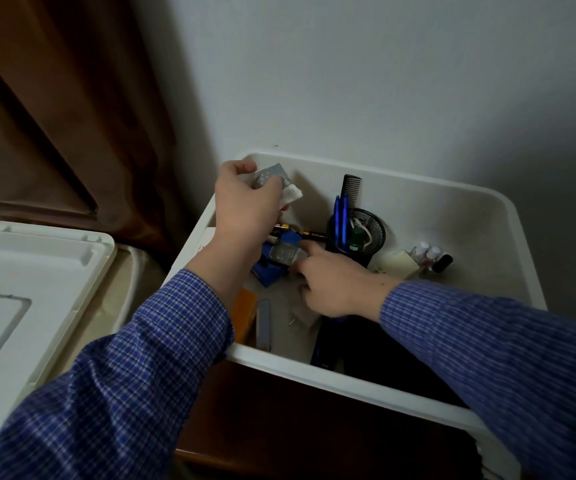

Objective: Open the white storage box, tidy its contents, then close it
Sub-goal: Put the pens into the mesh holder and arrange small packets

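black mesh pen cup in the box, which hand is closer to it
Right. The right hand reaches in just beside the black mesh pen cup, fingertips almost at its base. The left hand is farther off toward the box's left wall, holding small packets.

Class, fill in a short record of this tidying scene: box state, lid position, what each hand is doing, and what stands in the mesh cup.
Box: white storage box open
Lid: lid off, lying left of the box
Left hand: left hand grips blister packs above the box
Right hand: right hand reaches to a blister pack inside, grip unclear
Mesh cup: mesh cup holds blue pens and a black comb
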The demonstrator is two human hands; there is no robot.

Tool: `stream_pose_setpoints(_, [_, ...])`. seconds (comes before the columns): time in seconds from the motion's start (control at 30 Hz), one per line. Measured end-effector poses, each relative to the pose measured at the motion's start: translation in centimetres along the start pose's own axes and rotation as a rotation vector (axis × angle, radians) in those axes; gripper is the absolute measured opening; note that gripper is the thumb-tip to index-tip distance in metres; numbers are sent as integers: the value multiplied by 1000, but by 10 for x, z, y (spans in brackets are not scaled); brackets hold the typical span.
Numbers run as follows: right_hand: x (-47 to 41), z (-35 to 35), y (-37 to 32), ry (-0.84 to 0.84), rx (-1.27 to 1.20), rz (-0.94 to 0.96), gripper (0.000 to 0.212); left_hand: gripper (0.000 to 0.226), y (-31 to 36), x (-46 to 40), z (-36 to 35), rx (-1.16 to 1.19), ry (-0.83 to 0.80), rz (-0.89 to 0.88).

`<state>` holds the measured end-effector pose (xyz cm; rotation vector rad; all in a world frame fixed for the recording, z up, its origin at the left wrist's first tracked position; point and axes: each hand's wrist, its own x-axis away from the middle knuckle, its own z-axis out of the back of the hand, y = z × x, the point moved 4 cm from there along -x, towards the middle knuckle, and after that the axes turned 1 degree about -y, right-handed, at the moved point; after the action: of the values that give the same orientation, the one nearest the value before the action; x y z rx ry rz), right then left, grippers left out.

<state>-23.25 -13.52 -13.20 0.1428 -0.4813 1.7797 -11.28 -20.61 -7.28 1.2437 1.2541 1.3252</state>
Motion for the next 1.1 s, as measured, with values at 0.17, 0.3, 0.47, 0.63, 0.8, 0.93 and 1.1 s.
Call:
stream_pose_setpoints(0.17, [-17, -4, -12, -73, 63, 18, 9, 26, -1, -1, 1, -44, -25, 0])
stream_pose_setpoints(0.3, [-13, 6, -3, -48, -17, 39, 18, 23, 4, 0, -1, -59, -46, -23])
stream_pose_setpoints(0.47, [-3, 15, -1, -33, -108, 62, 18, 15, 10, 4, -1, -93, -60, -73])
stream_pose_setpoints(0.63, [26, 54, 3, 249, -205, 59, 12, 14, 14, 8, -3, -84, -132, -107])
stream_pose_setpoints(0.8, [94, 94, 54, 46, -316, 36, 27, 19, 20, 33, -26, -79, -577, -93])
stream_pose_setpoints(0.93, [127, 78, 83, -267, -271, -23, 19, 29, 8, 77, -57, -458, -1043, -66])
stream_pose_setpoints(1.1, [136, 53, 91, -430, -175, -26, 7, 27, -15, 117, -77, -867, -1347, -180])
